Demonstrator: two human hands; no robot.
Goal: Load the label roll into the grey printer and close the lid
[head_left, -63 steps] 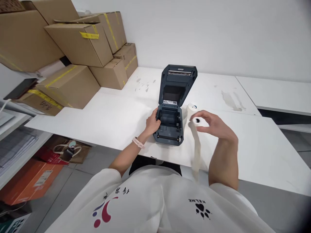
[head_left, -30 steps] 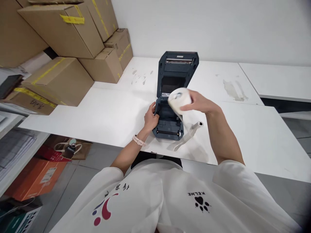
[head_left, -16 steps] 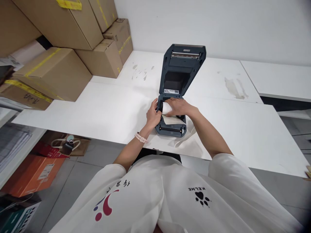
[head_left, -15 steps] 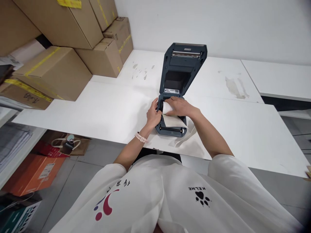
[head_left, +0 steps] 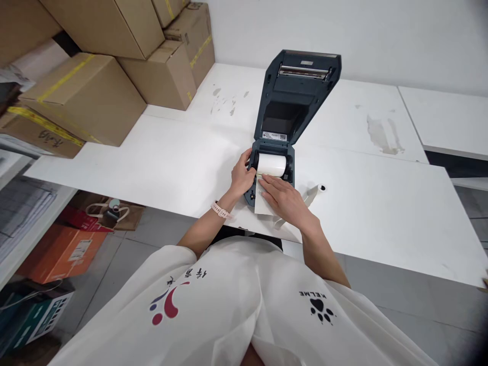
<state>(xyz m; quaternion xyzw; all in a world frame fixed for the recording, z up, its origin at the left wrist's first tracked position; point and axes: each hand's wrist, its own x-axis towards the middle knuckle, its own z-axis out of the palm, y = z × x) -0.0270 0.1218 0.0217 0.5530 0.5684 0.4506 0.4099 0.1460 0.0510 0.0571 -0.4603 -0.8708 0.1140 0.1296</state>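
A dark grey label printer [head_left: 288,119] stands on the white table [head_left: 175,162] with its lid tilted up. A white paper roll [head_left: 271,164] sits in its bay, and the loose paper end [head_left: 261,202] runs over the front towards me. My left hand [head_left: 241,176] grips the printer's left side, fingers curled on the edge. My right hand [head_left: 282,197] lies flat on the paper end, fingers stretched out. A small empty roll core [head_left: 314,193] with a trailing strip lies on the table to the right of the printer.
Several cardboard boxes [head_left: 114,71] with yellow tape are stacked at the back left of the table. A second white table [head_left: 442,119] adjoins on the right. Shelves and an orange box [head_left: 61,249] stand on the floor at the left.
My right hand put the empty core down, picked up the white roll, set it into the printer's bay, then slid back onto the paper end. The left hand stayed on the printer.
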